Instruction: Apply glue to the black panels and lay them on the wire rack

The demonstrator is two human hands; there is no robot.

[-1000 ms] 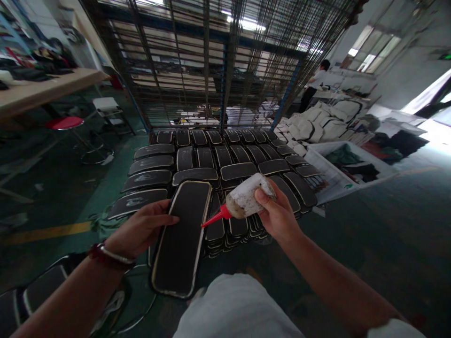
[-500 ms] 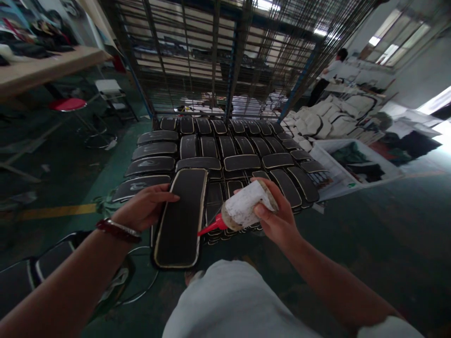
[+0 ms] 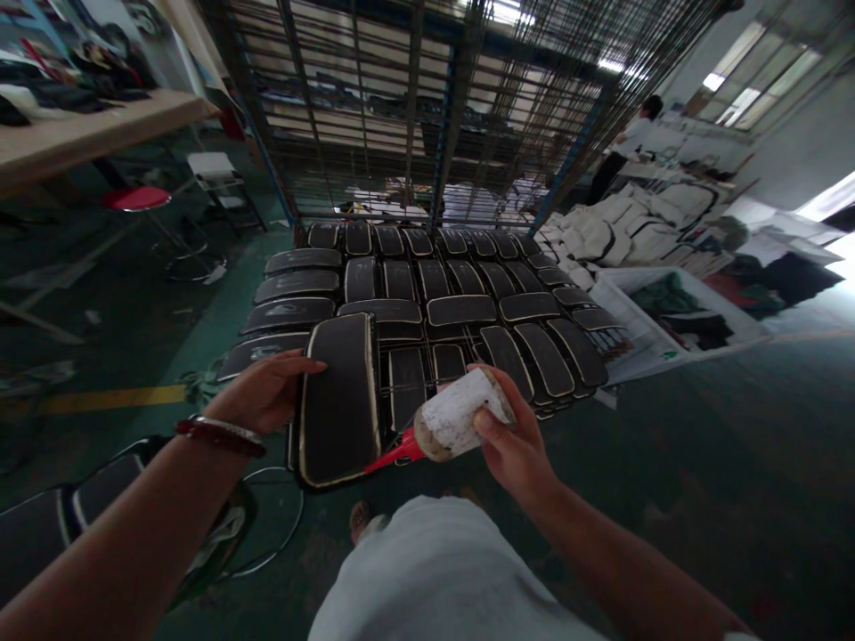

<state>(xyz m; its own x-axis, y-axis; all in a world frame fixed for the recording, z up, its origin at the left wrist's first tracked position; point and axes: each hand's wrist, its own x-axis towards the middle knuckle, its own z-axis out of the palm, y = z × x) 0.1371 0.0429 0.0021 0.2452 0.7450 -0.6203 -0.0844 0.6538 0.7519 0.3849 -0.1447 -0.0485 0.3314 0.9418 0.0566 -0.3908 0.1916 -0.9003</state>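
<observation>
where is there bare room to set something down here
Floor is bare right of the stacked dark panels, in front of the white bin, and in a strip between the stacks and the white chair. Crowded: the stacks themselves and the white heap beyond the bin.

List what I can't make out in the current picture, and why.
Head view, all items:
- Fingers of the left hand under the long black panel with pale edging: hidden by the panel.
- Far fingers of the right hand: mostly behind the stained white bottle.
- Any lettering on the bottle: blurred.
- Whether the pointed red nozzle touches the panel: tip too small.
- The rest of the tan-topped table: cut off by the left edge.
</observation>
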